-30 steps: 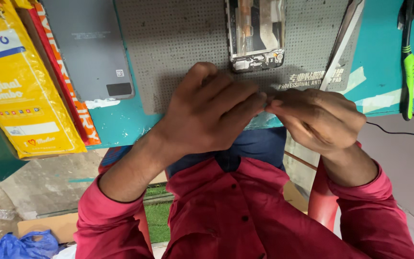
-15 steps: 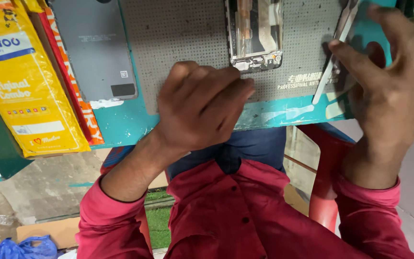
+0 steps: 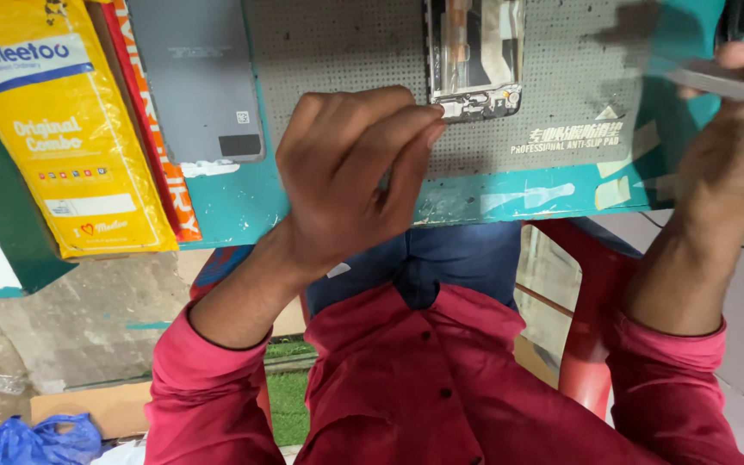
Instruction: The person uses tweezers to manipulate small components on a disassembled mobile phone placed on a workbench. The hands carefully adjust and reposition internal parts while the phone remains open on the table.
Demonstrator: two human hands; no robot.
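An opened phone with its insides showing lies on a grey dotted mat at the table's near edge. My left hand rests on the mat just left of the phone's lower end. Its fingers are curled shut and the fingertips touch the phone's bottom corner; nothing shows in them. My right hand is raised at the right edge, past the mat. It pinches a thin pale tool, which is blurred and points left.
A grey phone back cover lies left of the mat on the teal table. A yellow package and a red-orange box sit further left. Below are a red stool, cardboard and a blue bag.
Both hands were together at the mat's near edge. My right hand has since pulled away up and to the right with the thin tool. My left hand stayed by the phone.
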